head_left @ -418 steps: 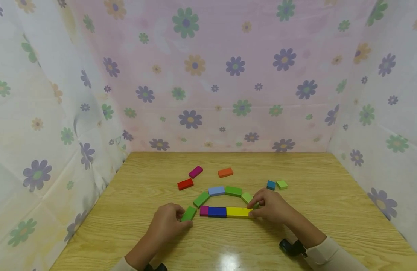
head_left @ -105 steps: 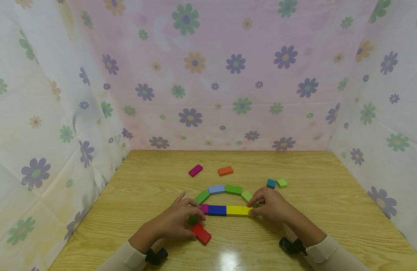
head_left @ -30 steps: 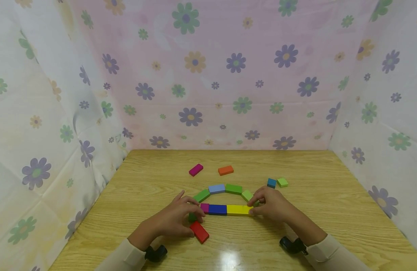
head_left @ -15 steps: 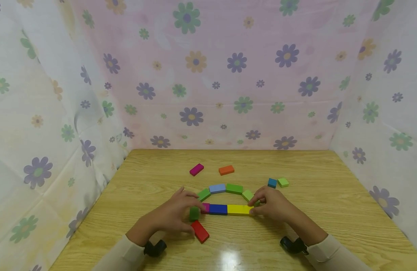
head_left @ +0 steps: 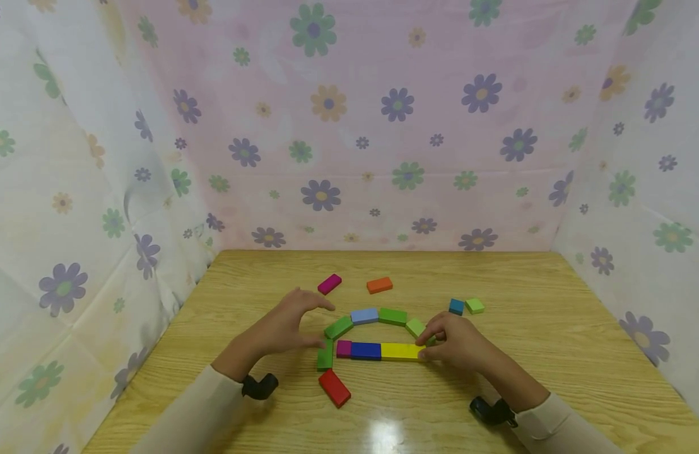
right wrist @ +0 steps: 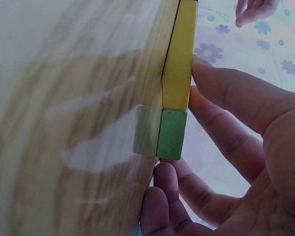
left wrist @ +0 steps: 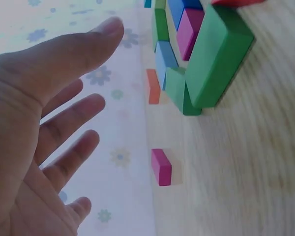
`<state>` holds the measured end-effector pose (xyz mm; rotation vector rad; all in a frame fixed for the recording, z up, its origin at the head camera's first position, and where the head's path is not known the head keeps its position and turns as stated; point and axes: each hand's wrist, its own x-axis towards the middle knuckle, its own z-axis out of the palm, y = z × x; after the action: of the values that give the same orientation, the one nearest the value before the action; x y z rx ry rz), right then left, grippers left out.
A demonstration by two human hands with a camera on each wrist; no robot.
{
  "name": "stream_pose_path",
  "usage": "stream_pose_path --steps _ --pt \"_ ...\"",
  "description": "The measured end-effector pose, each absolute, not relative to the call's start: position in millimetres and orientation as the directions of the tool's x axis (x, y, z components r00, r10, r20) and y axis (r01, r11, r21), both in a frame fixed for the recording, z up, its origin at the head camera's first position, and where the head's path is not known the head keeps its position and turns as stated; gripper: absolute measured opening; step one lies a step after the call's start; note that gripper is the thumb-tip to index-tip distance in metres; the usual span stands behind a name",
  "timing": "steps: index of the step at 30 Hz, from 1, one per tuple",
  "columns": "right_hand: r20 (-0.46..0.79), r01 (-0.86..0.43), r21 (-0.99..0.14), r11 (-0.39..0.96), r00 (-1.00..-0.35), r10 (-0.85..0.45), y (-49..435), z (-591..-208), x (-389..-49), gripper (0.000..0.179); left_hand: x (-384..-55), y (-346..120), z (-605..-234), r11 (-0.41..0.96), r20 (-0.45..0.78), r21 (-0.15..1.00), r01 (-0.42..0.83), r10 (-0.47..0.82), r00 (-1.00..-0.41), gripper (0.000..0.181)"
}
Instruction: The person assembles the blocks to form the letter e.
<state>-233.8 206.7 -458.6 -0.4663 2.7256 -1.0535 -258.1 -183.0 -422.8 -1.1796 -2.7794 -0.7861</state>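
Observation:
Wooden blocks form an arch on the table: a green block, a second green block, a light blue block, a third green block and a light green block. A red block slants from the arch's left foot. Inside runs a row of magenta, dark blue and yellow blocks. My left hand hovers beside the arch's left side, fingers spread, holding nothing. My right hand pinches the yellow block's right end; its other fingers curl behind a small green end.
Toward the back lie another magenta block and an orange block. Farther right sit a small blue block and a small light green block. Flower-patterned cloth encloses the wooden table at the back and sides.
Over the longer span, the red block came from the back left to the arch's foot and the left green block straightened. Just now my left hand lifted off them, backward. My right hand stayed put.

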Motion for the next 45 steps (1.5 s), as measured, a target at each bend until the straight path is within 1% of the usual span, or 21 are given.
stream_pose_path --steps 4,6,11,16,21,25,32,38,42,45 --pt "-0.054 -0.227 -0.682 0.696 -0.933 -0.357 207.2 -459.4 -234.4 0.013 -267.8 -181.3 -421.8 0.613 0.218 0.434 0.661 0.64 -0.737 0.065" --pt "-0.052 -0.23 -0.681 0.695 -0.932 -0.359 207.3 -459.9 -234.7 0.013 -272.5 -180.4 -422.1 0.636 0.214 0.433 0.638 0.616 -0.759 0.062" --pt "-0.059 -0.221 -0.683 0.696 -0.933 -0.354 207.1 -460.8 -235.0 0.014 -285.8 -178.4 -425.2 0.687 0.177 0.47 0.555 0.542 -0.821 0.052" --pt "-0.063 -0.216 -0.684 0.696 -0.934 -0.351 207.5 -461.1 -234.7 0.014 -302.4 -175.0 -430.7 0.728 0.146 0.492 0.477 0.471 -0.87 0.047" --pt "-0.045 -0.24 -0.685 0.688 -0.928 -0.369 208.6 -461.3 -234.6 0.014 -321.7 -169.5 -438.2 0.762 0.142 0.497 0.414 0.4 -0.906 0.043" --pt "-0.039 -0.244 -0.687 0.684 -0.928 -0.371 208.6 -461.6 -234.7 0.013 -336.9 -164.3 -443.3 0.792 0.139 0.49 0.363 0.34 -0.93 0.044" --pt "-0.037 -0.251 -0.686 0.683 -0.925 -0.377 207.5 -462.6 -235.8 0.013 -354.4 -157.7 -451.6 0.811 0.088 0.523 0.263 0.255 -0.963 0.05" --pt "-0.044 -0.246 -0.686 0.684 -0.925 -0.377 207.8 -463.4 -236.5 0.012 -362.0 -154.6 -458.2 0.835 0.046 0.506 0.218 0.227 -0.973 0.053" --pt "-0.044 -0.244 -0.685 0.686 -0.926 -0.374 208.2 -463.0 -236.1 0.012 -365.7 -155.1 -461.7 0.828 0.055 0.515 0.22 0.225 -0.973 0.05" --pt "-0.043 -0.243 -0.683 0.689 -0.928 -0.37 208.7 -462.6 -235.7 0.012 -370.0 -155.6 -464.6 0.826 0.073 0.509 0.241 0.237 -0.969 0.043"
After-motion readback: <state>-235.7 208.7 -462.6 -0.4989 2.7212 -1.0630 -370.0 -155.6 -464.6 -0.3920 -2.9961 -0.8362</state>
